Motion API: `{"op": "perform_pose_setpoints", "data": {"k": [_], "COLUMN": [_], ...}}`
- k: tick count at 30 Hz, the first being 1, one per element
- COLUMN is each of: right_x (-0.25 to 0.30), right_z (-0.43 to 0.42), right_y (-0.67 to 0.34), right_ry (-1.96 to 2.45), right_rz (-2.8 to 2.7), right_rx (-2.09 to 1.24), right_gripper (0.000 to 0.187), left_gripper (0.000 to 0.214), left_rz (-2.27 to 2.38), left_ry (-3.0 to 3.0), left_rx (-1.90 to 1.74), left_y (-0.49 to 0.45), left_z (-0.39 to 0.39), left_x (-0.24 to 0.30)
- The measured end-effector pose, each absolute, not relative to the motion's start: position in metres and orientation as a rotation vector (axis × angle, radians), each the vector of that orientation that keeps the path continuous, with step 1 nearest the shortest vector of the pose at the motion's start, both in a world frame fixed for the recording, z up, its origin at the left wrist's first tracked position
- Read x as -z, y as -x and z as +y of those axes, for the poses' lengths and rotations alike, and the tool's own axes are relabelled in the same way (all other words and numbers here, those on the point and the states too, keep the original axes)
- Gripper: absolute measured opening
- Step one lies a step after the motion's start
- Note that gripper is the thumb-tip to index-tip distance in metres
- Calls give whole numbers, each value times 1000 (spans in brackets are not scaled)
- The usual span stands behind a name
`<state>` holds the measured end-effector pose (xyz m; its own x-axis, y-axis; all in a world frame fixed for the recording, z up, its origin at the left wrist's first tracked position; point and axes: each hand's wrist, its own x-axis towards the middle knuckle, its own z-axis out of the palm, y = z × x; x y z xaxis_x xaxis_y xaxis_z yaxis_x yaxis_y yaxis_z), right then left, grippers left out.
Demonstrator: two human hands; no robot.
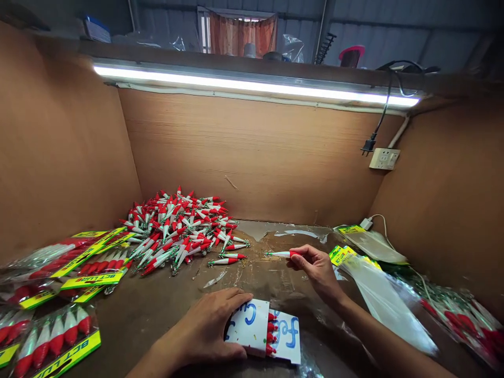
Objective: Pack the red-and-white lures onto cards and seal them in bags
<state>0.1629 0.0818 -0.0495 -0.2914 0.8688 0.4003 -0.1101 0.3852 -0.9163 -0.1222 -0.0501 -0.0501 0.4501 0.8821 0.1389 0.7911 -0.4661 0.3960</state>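
Observation:
My left hand (208,328) is wrapped around a small white paper box (254,328) with blue handwriting, its fingers on the far side and its thumb on the near side. Red tips of several fishing lures (271,336) stick out of the box's right end, over a white flap (289,336). Above and to the right, my right hand (315,268) pinches one red-and-white fishing lure (281,254) by its red end; the green-tinted hooks point left. Two loose lures (228,259) lie to the left of it.
A large heap of red-and-white lures (177,226) lies at the back left. Filled lure packets (59,336) are stacked at the left. Clear bags (381,294) with yellow headers lie at the right, beside more packed lures (460,320). A plug (369,144) hangs by a socket (385,158).

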Motion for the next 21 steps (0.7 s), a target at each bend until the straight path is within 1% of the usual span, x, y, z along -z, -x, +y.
{"op": "perform_pose_setpoints", "data": {"k": [9, 16, 21], "right_x": [53, 32, 16], "right_z": [78, 84, 81], "right_y": [-160, -177, -185], "right_ry": [674, 704, 797], "right_rz": [-1548, -1769, -2022], "right_rx": [-1212, -1229, -1047], "right_gripper": [30, 30, 24], "left_gripper": [92, 86, 85], "left_rz": [1398, 1445, 1478], "left_ry": [-2435, -2403, -2408], "left_rx": [-529, -726, -828], "left_y": [122, 127, 130], "left_z": [-44, -41, -35], "left_x": [52, 51, 58]}}
